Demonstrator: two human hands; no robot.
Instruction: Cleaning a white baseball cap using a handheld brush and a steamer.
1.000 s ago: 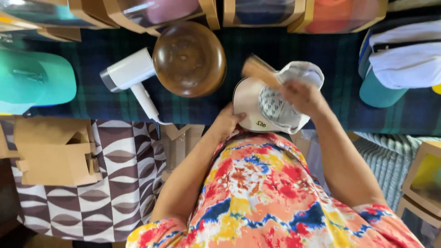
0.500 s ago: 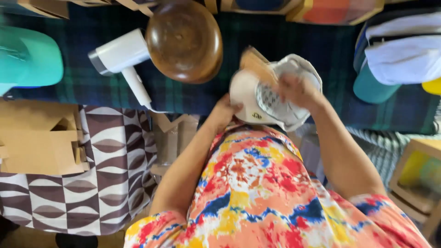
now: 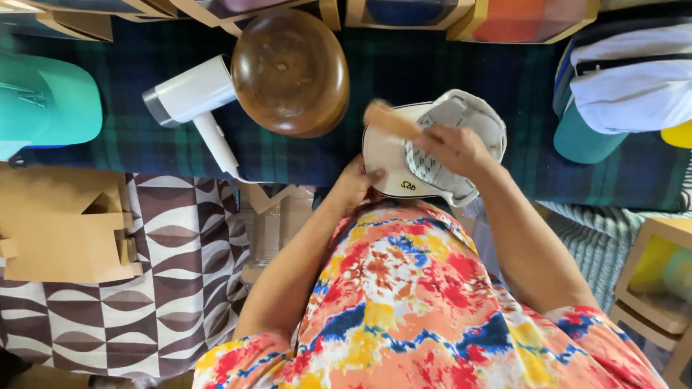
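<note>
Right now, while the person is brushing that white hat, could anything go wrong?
Maybe a couple of things. The left hand pinches only the brim edge of the white cap, so a hard stroke from the brush in the right hand might twist it loose. The brush end also works close beside the brown wooden dome and not far from the white hair dryer, so a wide swing could bump them.
</note>
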